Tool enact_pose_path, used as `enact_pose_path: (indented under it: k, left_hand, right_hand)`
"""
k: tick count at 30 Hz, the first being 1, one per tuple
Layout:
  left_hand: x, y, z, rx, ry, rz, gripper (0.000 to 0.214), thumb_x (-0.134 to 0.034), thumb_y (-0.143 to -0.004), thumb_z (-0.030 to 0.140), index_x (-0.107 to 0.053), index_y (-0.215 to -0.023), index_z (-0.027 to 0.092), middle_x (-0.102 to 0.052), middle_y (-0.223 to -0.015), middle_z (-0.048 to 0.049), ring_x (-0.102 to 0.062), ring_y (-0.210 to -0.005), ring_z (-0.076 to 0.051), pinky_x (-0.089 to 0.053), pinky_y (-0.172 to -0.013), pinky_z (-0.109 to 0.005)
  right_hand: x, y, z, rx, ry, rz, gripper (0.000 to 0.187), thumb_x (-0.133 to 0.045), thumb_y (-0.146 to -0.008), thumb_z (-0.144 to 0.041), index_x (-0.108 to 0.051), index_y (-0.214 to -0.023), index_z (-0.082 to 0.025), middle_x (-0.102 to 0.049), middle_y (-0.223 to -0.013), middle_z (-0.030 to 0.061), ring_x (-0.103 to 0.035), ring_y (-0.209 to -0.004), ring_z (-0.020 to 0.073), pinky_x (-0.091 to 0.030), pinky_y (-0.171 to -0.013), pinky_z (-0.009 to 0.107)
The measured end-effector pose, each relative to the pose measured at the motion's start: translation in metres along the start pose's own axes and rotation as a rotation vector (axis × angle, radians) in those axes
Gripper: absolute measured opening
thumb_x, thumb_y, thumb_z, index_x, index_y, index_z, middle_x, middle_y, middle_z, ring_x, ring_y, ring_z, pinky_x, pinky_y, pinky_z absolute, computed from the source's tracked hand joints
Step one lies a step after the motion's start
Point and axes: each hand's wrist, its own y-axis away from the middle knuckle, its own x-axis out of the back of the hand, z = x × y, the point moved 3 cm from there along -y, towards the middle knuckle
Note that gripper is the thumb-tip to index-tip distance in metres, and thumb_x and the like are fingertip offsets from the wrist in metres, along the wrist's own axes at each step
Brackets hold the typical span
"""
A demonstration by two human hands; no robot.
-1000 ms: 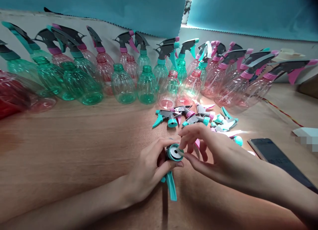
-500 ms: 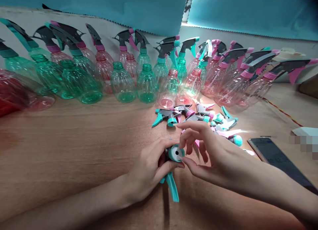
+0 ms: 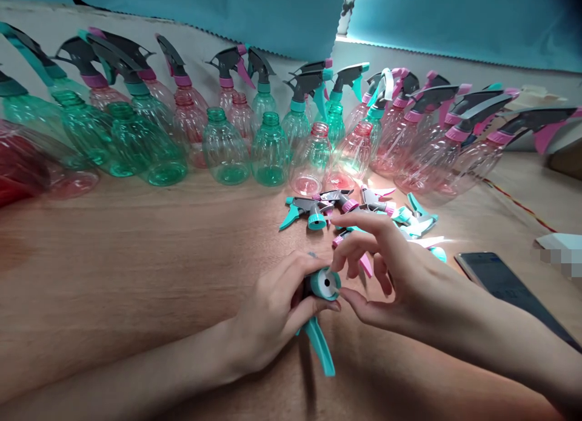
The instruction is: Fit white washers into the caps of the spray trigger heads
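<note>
My left hand (image 3: 277, 309) is closed around a grey and teal trigger spray head (image 3: 314, 284), just above the wooden table. Its teal collar faces me, showing a white inside with a dark hole, while the teal trigger (image 3: 322, 347) points down toward me. At the collar's right side is my right hand (image 3: 386, 263), thumb and one fingertip on opposite parts of the rim and index finger stretched out above. The left hand's fingers hide most of the spray head's body. Beyond the hands lies a pile of loose spray heads (image 3: 316, 219) with teal or pink parts.
Along the wall stand clear green bottles (image 3: 269, 157) and pink bottles (image 3: 311, 160), some with open necks, others capped with sprayers (image 3: 464, 111). A phone (image 3: 509, 293) lies at right near a red-yellow cord (image 3: 522, 208). A red bundle (image 3: 18, 166) sits at far left.
The spray head and both hands appear shifted very slightly right in view. The right fingertips stay at the collar, and the grip looks the same.
</note>
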Motion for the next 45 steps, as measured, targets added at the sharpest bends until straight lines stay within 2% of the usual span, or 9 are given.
enact_pose_path:
  k: [8,13,19,24,30,33,37,41,45]
  left_hand:
    - [0.000,0.000,0.001,0.019,0.020,-0.078,0.023,-0.059,-0.087,0.020,-0.051,-0.107,0.022,-0.062,-0.097,0.0005,-0.056,-0.071,-0.011,-0.046,-0.069,-0.022]
    - [0.000,0.000,0.002,0.026,0.017,-0.061,0.020,-0.057,-0.088,0.023,-0.051,-0.107,0.021,-0.062,-0.097,-0.0014,-0.058,-0.070,-0.012,-0.048,-0.070,-0.024]
    - [0.000,0.001,0.005,-0.022,-0.042,0.014,0.017,-0.055,-0.089,0.030,-0.052,-0.102,0.019,-0.061,-0.089,-0.0024,-0.061,-0.076,-0.014,-0.049,-0.069,-0.024]
    - [0.000,0.003,0.007,-0.080,-0.087,0.043,0.021,-0.056,-0.089,0.031,-0.051,-0.106,0.018,-0.061,-0.091,-0.0032,-0.061,-0.077,-0.014,-0.048,-0.066,-0.022]
    - [0.001,0.005,0.005,-0.076,-0.108,0.066,0.024,-0.060,-0.087,0.028,-0.049,-0.106,0.019,-0.060,-0.094,-0.0029,-0.060,-0.083,-0.015,-0.049,-0.071,-0.024]
    - [0.001,0.005,0.003,-0.054,-0.096,0.087,0.027,-0.060,-0.086,0.030,-0.050,-0.108,0.019,-0.059,-0.091,-0.0018,-0.057,-0.074,-0.012,-0.048,-0.066,-0.023]
    - [0.000,0.005,0.000,-0.015,-0.054,0.085,0.029,-0.063,-0.084,0.027,-0.050,-0.109,0.021,-0.057,-0.086,0.0008,-0.053,-0.065,-0.010,-0.046,-0.060,-0.021]
    - [-0.001,0.005,0.000,-0.053,-0.040,0.101,0.028,-0.062,-0.085,0.026,-0.049,-0.110,0.022,-0.058,-0.091,-0.0001,-0.053,-0.071,-0.011,-0.045,-0.061,-0.021]
    - [0.000,0.006,0.000,-0.034,-0.059,0.093,0.025,-0.064,-0.083,0.029,-0.051,-0.102,0.020,-0.053,-0.081,0.0016,-0.049,-0.065,-0.011,-0.044,-0.057,-0.021]
  right_hand:
    - [-0.007,-0.001,0.000,0.060,0.109,0.010,0.070,-0.058,-0.077,-0.014,-0.021,-0.135,-0.031,-0.060,-0.088,-0.0031,-0.056,-0.070,0.0111,-0.042,-0.058,0.021]
    - [-0.003,0.000,-0.002,0.063,0.143,0.009,0.067,-0.058,-0.079,-0.018,-0.021,-0.135,-0.029,-0.062,-0.090,-0.0010,-0.057,-0.067,0.0121,-0.043,-0.056,0.022]
    - [0.001,0.007,-0.010,-0.010,0.247,0.057,0.067,-0.056,-0.080,-0.014,-0.021,-0.134,-0.032,-0.066,-0.091,-0.0031,-0.053,-0.056,0.0103,-0.040,-0.053,0.022]
    - [0.000,0.011,-0.012,-0.052,0.214,0.083,0.065,-0.056,-0.080,-0.010,-0.025,-0.132,-0.035,-0.066,-0.085,-0.0066,-0.048,-0.048,0.0083,-0.038,-0.048,0.020]
    - [-0.004,0.005,-0.011,-0.086,0.186,0.197,0.055,-0.059,-0.082,-0.014,-0.035,-0.128,-0.032,-0.069,-0.080,-0.0072,-0.054,-0.053,0.0097,-0.040,-0.052,0.021]
    - [-0.004,0.002,-0.012,-0.139,0.105,0.236,0.051,-0.061,-0.080,-0.013,-0.041,-0.124,-0.029,-0.071,-0.081,-0.0073,-0.058,-0.057,0.0097,-0.040,-0.051,0.021]
    - [0.000,0.000,-0.014,-0.152,0.023,0.207,0.047,-0.060,-0.079,-0.011,-0.045,-0.120,-0.028,-0.073,-0.082,-0.0085,-0.061,-0.060,0.0089,-0.040,-0.050,0.020]
    - [-0.001,0.001,-0.016,-0.061,0.069,0.202,0.046,-0.062,-0.081,-0.015,-0.044,-0.121,-0.029,-0.071,-0.087,-0.0070,-0.062,-0.068,0.0092,-0.042,-0.053,0.019]
    - [-0.006,0.003,-0.020,0.172,0.248,0.194,0.027,-0.054,-0.087,-0.012,-0.054,-0.110,-0.025,-0.070,-0.091,-0.0017,-0.062,-0.077,0.0118,-0.044,-0.064,0.021]
